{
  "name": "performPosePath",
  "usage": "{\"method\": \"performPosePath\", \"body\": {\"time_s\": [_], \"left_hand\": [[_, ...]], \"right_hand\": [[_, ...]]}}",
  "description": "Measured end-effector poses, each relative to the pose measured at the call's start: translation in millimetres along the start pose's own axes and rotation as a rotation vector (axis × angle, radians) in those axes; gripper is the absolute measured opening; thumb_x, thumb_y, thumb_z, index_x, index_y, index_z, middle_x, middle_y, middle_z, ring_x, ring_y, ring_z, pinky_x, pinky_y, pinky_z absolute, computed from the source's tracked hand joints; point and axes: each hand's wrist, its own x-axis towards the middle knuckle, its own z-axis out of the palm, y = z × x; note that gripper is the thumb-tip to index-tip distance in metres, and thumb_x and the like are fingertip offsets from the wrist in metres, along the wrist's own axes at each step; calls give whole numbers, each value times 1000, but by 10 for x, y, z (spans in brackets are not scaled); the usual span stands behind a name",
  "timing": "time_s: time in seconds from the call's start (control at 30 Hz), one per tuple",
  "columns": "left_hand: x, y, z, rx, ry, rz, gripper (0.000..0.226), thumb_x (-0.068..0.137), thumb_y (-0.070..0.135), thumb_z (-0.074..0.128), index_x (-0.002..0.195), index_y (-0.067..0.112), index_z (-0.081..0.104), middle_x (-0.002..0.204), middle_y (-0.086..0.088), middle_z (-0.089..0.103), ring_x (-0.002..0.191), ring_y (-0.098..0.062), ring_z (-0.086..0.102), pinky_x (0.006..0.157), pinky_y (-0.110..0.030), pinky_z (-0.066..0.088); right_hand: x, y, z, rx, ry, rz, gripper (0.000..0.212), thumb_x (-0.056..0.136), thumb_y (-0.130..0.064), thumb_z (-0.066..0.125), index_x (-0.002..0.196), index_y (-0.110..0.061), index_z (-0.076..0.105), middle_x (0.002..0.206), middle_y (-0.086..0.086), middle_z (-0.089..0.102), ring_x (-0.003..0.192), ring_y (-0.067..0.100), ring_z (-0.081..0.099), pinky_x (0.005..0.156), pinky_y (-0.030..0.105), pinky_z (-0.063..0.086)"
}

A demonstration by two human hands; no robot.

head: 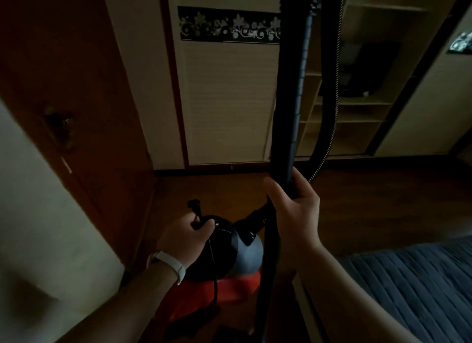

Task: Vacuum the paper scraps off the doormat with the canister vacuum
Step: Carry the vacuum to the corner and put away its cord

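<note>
Dim wooden floor (383,202) fronts a pale wardrobe (229,100) — the canister vacuum (245,261) sits under our left hand (186,238), which pinches its cord (194,212); our right hand (293,204) grips the black tube (288,112) just beside.

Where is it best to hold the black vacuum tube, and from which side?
Wrap the right hand around the tube from the near side: it stands upright, and the ribbed hose hangs on its right. The left hand holds the plug.

Canister vacuum (245,255) sits on the floor (383,202), door (76,87) to its left, wardrobe (229,100) behind, bed (421,291) right, hose (329,118) rising before the shelves (357,128).
</note>
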Motion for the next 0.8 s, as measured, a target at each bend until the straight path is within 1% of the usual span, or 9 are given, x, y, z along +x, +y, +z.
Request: {"method": "performPosePath", "body": {"time_s": [0.1, 0.2, 0.3, 0.37, 0.43, 0.5, 0.6, 0.73, 0.8], "left_hand": [[505, 155, 184, -9, -16, 11, 39, 83, 42, 63, 56, 23, 42, 43, 8, 36, 34, -5, 33, 37, -23, 27], [1057, 313, 394, -41, -40, -17, 39, 84, 38, 64, 58, 20, 40, 44, 8, 36, 34, -4, 31, 36, -19, 26], [1597, 531, 581, -42, -35, -20, 38, 86, 34, 64, 60, 19, 41, 46, 9, 36, 34, -3, 30, 36, -16, 25], [1946, 697, 684, -47, -21, -3, 38, 87, 33, 64, 61, 17, 41, 48, 7, 36, 35, -3, 31, 36, -15, 24], [2282, 846, 780, -49, -21, 7, 38, 86, 33, 64, 61, 16, 41, 49, 5, 36, 37, -5, 32, 36, -16, 25], [2630, 975, 888, -40, -24, 17, 38, 85, 36, 64, 61, 17, 41, 51, 3, 37, 41, -9, 35, 38, -19, 26], [3177, 1204, 1107, 2, -36, 47, 39, 82, 39, 63, 58, 19, 41, 48, 4, 38, 41, -11, 38, 41, -23, 29], [3912, 1398, 1568, -4, -76, 76, 41, 80, 38, 65, 56, 18, 39, 45, 5, 38, 39, -10, 38, 38, -20, 29], [4338, 1489, 1841, -5, -118, 93, 42, 79, 41, 65, 55, 17, 40, 45, 5, 42, 41, -12, 43, 41, -21, 31]], "right_hand": [[508, 276, -54, -16, 17, 15, 7, 91, -8, 70, 94, -14, 67, 72, 0, 57, 64, 16, 52, 54, 23, 45], [1123, 506, -147, -11, 29, 54, 7, 91, -11, 71, 94, -17, 68, 70, 2, 56, 62, 20, 50, 52, 28, 43], [1735, 615, -279, -11, 51, 56, 6, 90, -11, 71, 91, -16, 68, 69, 1, 57, 61, 16, 51, 52, 24, 44], [2130, 648, -349, -15, 46, 37, 6, 91, -10, 70, 94, -16, 69, 72, -2, 62, 65, 13, 56, 55, 23, 48], [2482, 704, -419, -6, 45, 38, 9, 91, -10, 69, 99, -15, 70, 75, -8, 66, 69, 9, 59, 60, 21, 51], [2786, 785, -504, -4, 56, 30, 12, 91, -10, 70, 102, -14, 69, 76, -8, 65, 71, 9, 60, 62, 20, 51], [3212, 917, -677, -57, 102, 1, 12, 90, -12, 71, 100, -19, 69, 79, -3, 64, 74, 12, 61, 64, 21, 53], [3813, 1151, -930, -100, 183, -28, 13, 91, -9, 70, 98, -20, 69, 78, -10, 65, 75, 8, 62, 65, 20, 52], [4141, 1280, -1046, -123, 226, -34, 11, 91, -8, 69, 95, -17, 68, 76, -6, 63, 72, 12, 60, 62, 22, 51]]}}
